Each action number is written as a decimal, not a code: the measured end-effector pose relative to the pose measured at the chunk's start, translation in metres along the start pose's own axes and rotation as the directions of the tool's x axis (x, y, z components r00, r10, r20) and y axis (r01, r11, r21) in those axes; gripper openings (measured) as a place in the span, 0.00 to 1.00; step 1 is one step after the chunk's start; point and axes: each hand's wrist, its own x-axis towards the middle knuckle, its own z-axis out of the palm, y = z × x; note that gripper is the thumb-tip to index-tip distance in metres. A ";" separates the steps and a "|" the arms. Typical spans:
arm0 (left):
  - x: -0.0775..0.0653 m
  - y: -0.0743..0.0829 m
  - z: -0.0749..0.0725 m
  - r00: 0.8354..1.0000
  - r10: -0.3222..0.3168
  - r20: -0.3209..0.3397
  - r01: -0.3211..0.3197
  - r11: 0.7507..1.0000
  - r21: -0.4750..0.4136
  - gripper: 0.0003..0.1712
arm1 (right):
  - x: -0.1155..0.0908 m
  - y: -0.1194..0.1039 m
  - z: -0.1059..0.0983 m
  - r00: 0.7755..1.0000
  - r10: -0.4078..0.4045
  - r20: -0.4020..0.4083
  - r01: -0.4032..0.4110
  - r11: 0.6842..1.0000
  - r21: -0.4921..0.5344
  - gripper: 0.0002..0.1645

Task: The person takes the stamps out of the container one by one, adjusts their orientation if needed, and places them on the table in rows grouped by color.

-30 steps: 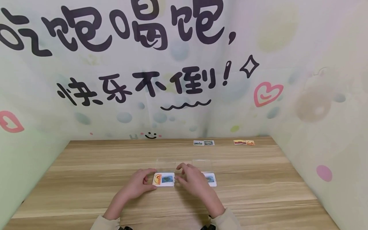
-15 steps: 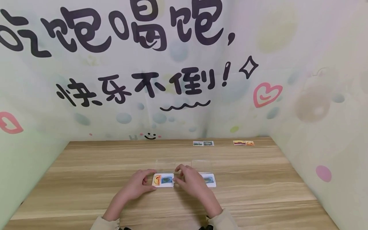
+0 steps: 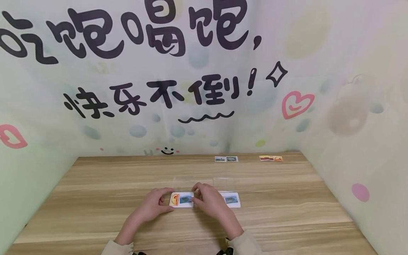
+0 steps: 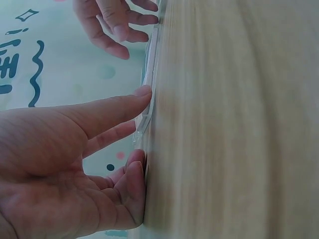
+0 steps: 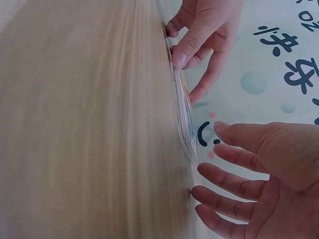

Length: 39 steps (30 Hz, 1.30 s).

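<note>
A flat, clear-lidded case with a white inside (image 3: 177, 205) lies on the table in front of me. In it are an orange stamp-like picture (image 3: 174, 199) and, to its right, a blue one (image 3: 185, 199). My left hand (image 3: 153, 203) holds the case at its left end, thumb on the near edge and a finger at the far edge. My right hand (image 3: 211, 201) is at the right end, its thumb tip overlapping the blue picture's right edge. In the right wrist view its fingers (image 5: 232, 189) spread loosely. A second white case (image 3: 236, 204) with a blue picture is partly behind the right hand.
Transparent lids (image 3: 224, 184) lie folded back behind both cases. Farther off, near the wall, lie a pair of grey-green stamp-like pictures (image 3: 226, 159) and a pair of red, yellow and orange ones (image 3: 271, 158). A printed cloth (image 3: 204, 134) closes off the table's back.
My right hand has shifted slightly left, its thumb tip now over the blue picture's right edge. The left hand and both cases have stayed about where they were.
</note>
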 end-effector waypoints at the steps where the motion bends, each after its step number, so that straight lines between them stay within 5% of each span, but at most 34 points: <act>1: 0.000 0.000 0.000 1.000 -0.001 0.000 0.001 1.000 -0.001 0.33 | 0.000 0.000 0.001 1.000 -0.002 0.002 0.002 1.000 0.000 0.14; 22: 0.004 0.002 -0.001 1.000 -0.010 -0.016 0.010 1.000 0.014 0.33 | 0.005 0.007 0.006 1.000 0.017 0.003 -0.017 0.999 0.028 0.12; 39: 0.002 -0.004 0.002 1.000 -0.024 -0.020 0.024 1.000 0.019 0.33 | 0.005 0.007 0.013 0.999 0.030 -0.025 -0.031 0.998 -0.051 0.11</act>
